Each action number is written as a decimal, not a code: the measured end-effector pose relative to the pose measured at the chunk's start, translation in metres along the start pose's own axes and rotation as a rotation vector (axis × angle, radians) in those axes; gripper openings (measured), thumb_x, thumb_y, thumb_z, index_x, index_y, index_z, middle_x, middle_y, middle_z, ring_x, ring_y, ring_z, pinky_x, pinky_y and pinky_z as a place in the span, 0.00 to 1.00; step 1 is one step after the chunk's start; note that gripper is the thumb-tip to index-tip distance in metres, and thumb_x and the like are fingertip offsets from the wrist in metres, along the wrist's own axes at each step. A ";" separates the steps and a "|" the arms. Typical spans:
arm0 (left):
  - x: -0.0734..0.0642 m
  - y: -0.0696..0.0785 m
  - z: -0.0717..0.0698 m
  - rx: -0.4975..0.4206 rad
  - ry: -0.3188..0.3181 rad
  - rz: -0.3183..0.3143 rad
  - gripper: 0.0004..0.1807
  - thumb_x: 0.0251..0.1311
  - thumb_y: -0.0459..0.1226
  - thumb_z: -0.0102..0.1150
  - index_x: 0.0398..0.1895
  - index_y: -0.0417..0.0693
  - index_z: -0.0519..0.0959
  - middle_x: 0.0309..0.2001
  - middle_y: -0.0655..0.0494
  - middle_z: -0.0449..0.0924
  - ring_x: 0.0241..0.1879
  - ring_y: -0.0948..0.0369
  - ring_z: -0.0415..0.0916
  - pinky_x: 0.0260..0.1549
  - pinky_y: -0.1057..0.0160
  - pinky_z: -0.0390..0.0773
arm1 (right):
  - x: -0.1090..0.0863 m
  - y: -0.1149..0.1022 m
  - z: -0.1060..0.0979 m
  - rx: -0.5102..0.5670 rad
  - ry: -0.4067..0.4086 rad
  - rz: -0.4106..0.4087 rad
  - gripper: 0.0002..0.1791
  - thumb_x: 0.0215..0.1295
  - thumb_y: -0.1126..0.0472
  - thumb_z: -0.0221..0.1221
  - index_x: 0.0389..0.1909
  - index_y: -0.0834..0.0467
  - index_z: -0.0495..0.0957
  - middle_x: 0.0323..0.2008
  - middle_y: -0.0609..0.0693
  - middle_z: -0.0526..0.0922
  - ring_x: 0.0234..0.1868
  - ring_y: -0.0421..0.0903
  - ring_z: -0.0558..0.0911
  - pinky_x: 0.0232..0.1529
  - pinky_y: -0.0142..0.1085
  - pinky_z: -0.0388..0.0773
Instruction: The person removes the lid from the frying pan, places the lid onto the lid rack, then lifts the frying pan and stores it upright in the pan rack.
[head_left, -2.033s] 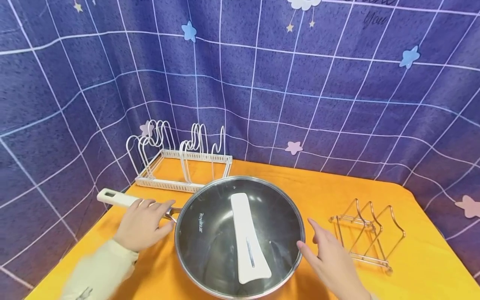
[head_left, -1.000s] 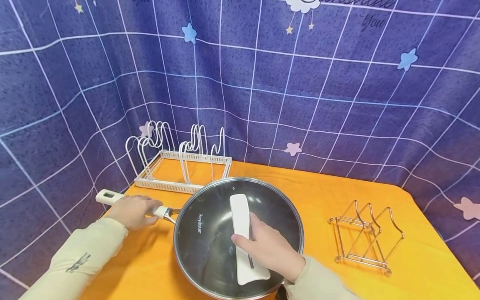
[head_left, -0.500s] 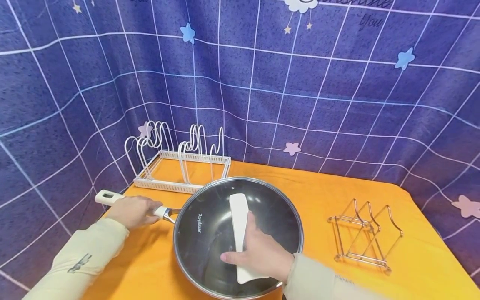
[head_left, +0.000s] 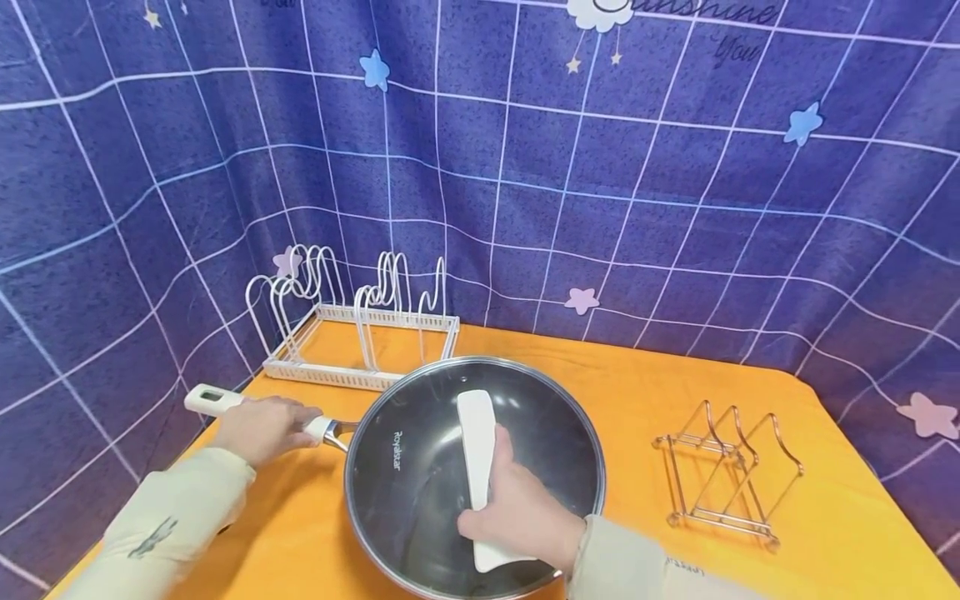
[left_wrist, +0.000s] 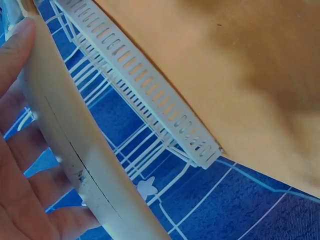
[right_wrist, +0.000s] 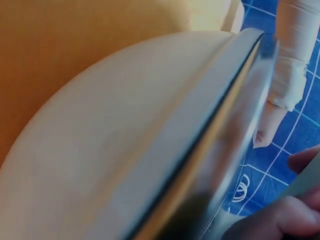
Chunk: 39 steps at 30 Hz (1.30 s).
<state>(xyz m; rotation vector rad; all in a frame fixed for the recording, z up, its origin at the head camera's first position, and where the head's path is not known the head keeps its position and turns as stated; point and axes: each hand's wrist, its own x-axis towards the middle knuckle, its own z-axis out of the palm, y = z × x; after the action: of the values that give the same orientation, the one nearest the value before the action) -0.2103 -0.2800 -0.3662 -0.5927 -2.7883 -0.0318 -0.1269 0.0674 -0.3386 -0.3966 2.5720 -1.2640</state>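
Note:
A large pan with a white outer wall (right_wrist: 100, 110) stands on the table, covered by a dark glass lid (head_left: 420, 508) marked "Royalstar". My left hand (head_left: 261, 427) grips the pan's cream handle (head_left: 213, 400) on the left. In the left wrist view, the thumb and fingers of the left hand (left_wrist: 25, 175) lie around that handle (left_wrist: 85, 135). Over the lid, my right hand (head_left: 525, 512) grips the long white lid handle (head_left: 477, 433), hiding its middle. The lid sits on the pan. The right wrist view shows part of the right hand (right_wrist: 280, 220) above the lid's rim (right_wrist: 245, 125).
Behind the pan at the left stands a white rack (head_left: 330, 372) with upright wire loops, close to the pan's edge. A small copper-coloured wire rack (head_left: 723, 521) stands to the right. An orange cloth (head_left: 600, 358) covers the table. A blue gridded curtain (head_left: 480, 200) hangs behind.
My right hand has moved left from beside the pan onto the lid handle and gripped it, its thumb now drawn in. My left hand has shifted outward along the pan handle. Pan and lid stay put.

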 end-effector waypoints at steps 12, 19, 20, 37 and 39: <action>-0.006 0.001 0.000 0.061 0.013 0.016 0.19 0.41 0.48 0.71 0.38 0.53 0.84 0.33 0.55 0.84 0.35 0.50 0.80 0.28 0.43 0.77 | 0.005 0.013 -0.021 -0.102 -0.128 -0.135 0.60 0.39 0.62 0.63 0.72 0.65 0.37 0.24 0.49 0.79 0.19 0.40 0.76 0.25 0.33 0.75; -0.006 0.005 0.001 0.107 0.013 0.036 0.21 0.44 0.49 0.69 0.42 0.51 0.83 0.36 0.54 0.84 0.39 0.48 0.80 0.33 0.36 0.76 | 0.001 0.014 -0.046 -0.280 -0.161 -0.092 0.55 0.42 0.65 0.64 0.73 0.58 0.45 0.37 0.52 0.78 0.27 0.44 0.76 0.26 0.38 0.75; -0.006 0.006 0.001 0.109 0.016 0.036 0.21 0.44 0.49 0.69 0.42 0.51 0.83 0.36 0.54 0.84 0.38 0.48 0.80 0.32 0.37 0.77 | 0.000 0.013 -0.048 -0.350 -0.140 -0.075 0.54 0.43 0.64 0.65 0.72 0.58 0.47 0.35 0.53 0.77 0.26 0.45 0.75 0.24 0.39 0.74; -0.008 0.006 -0.001 0.099 0.020 0.019 0.22 0.44 0.50 0.69 0.43 0.50 0.84 0.37 0.53 0.84 0.40 0.46 0.80 0.34 0.33 0.75 | -0.005 0.018 -0.045 -0.449 0.054 -0.074 0.53 0.37 0.65 0.70 0.71 0.52 0.61 0.30 0.49 0.80 0.24 0.45 0.71 0.19 0.38 0.67; -0.009 0.006 0.001 0.098 0.028 0.022 0.23 0.45 0.50 0.69 0.44 0.49 0.84 0.38 0.52 0.84 0.40 0.46 0.80 0.35 0.32 0.75 | -0.005 0.018 -0.045 -0.438 0.056 -0.067 0.52 0.38 0.65 0.70 0.71 0.51 0.61 0.31 0.49 0.80 0.24 0.45 0.71 0.19 0.38 0.67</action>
<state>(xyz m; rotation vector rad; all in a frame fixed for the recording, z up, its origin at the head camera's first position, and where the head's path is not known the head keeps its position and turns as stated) -0.2003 -0.2785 -0.3697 -0.5945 -2.7377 0.0993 -0.1399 0.1128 -0.3256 -0.5369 2.8989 -0.7273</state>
